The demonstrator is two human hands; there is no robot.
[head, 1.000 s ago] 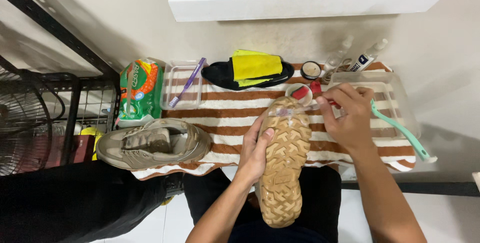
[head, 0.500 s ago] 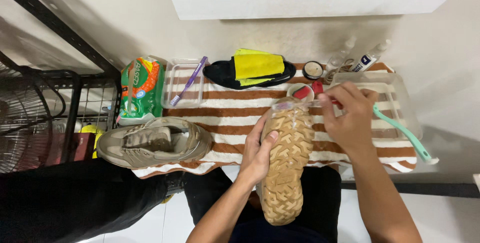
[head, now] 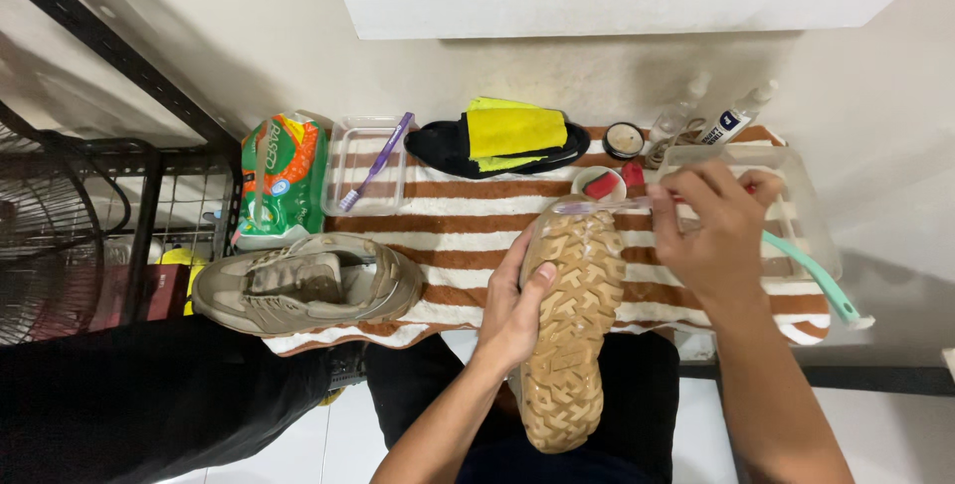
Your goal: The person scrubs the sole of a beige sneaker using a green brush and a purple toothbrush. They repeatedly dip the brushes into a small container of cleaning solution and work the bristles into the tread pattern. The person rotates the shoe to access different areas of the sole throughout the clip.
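Observation:
My left hand (head: 514,302) grips a tan shoe (head: 572,330) by its side, sole turned up toward me, toe pointing away. My right hand (head: 714,235) holds a toothbrush (head: 607,203) with a clear handle, its head resting on the toe end of the sole. The matching tan shoe (head: 303,285) lies on its side on the striped towel (head: 468,215), left of my left hand.
On the towel stand a clear tray with a purple toothbrush (head: 376,161), a green packet (head: 279,181), a black slipper with yellow cloth (head: 502,138), a small round tin (head: 624,139), a red-filled cup (head: 600,184), a clear tub (head: 796,205) and a mint-green brush (head: 816,280). A fan (head: 45,245) stands left.
The shoe has tilted a little, and my right hand has shifted the toothbrush slightly along the toe of the sole.

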